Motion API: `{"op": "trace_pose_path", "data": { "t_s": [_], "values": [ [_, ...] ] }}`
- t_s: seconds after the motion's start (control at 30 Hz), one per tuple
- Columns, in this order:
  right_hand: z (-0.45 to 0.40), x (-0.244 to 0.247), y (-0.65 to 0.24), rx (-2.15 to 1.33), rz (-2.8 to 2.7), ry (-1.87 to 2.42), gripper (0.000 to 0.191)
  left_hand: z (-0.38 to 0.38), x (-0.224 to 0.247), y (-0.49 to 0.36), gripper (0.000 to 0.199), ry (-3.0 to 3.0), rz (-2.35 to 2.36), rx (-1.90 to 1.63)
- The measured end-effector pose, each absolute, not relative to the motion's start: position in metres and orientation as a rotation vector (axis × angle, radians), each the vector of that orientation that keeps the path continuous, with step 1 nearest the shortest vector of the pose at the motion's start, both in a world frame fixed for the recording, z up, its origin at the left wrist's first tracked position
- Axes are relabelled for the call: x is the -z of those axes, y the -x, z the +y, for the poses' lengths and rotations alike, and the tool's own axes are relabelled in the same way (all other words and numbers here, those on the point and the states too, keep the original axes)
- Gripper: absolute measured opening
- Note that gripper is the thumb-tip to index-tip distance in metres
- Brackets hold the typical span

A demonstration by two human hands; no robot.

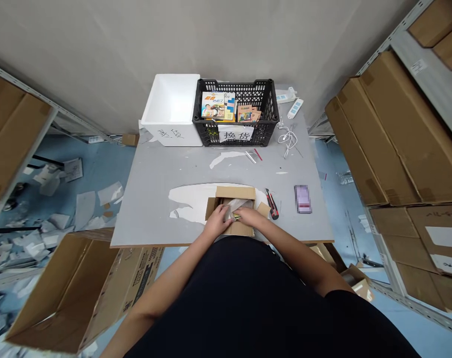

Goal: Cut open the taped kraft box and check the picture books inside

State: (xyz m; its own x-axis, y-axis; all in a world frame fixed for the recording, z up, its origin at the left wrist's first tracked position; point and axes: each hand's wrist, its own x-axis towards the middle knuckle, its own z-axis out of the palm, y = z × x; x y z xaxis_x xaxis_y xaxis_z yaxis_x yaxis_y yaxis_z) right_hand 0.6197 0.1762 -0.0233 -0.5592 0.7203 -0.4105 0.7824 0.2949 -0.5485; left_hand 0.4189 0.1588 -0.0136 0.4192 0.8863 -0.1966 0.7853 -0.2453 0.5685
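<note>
**Two hands close on a packet inside an open carton at the table's near edge**

A person's left hand [216, 220] and right hand [246, 216] meet inside an open cardboard carton [235, 193], which sits at the near edge of a grey table [151, 219] with its flaps spread. Both hands curl narrowly around a crinkled clear plastic packet [240, 205], and what it contains is too small to tell. The film looks light, soft and probably slippery, so the surest hold would seem to be on anything stiffer inside it rather than on the loose wrapping. A red-and-black utility knife [271, 204] lies just right of the carton, and a blurred purple card [303, 199] lies nearer the right edge. At the far edge, a black plastic crate [235, 84] of printed packs stands against a white foam box [169, 107]
</note>
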Motion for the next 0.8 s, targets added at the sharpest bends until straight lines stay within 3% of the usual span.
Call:
{"op": "trace_pose_path", "data": {
  "t_s": [0.1,0.23,0.37,0.5,0.8],
  "values": [
    [0.179,0.025,-0.611,1.142,2.466,-1.389,0.029,0.157,0.005,-0.42,0.067,-2.131,1.415,-0.099],
    [0.182,0.028,-0.605,1.192,2.477,-1.365,0.027,0.161,0.0,-0.419,0.053,-2.201,1.449,0.093],
    [0.182,0.032,-0.608,1.229,2.461,-1.411,0.049,0.171,0.0,-0.415,0.052,-2.163,1.49,0.185],
    [0.181,0.035,-0.612,1.233,2.458,-1.463,0.06,0.182,0.006,-0.41,0.052,-2.045,1.584,0.042],
    [0.187,0.032,-0.609,1.139,2.564,-1.411,0.044,0.197,0.023,-0.4,0.042,-1.877,1.663,-0.338]
  ]
}}
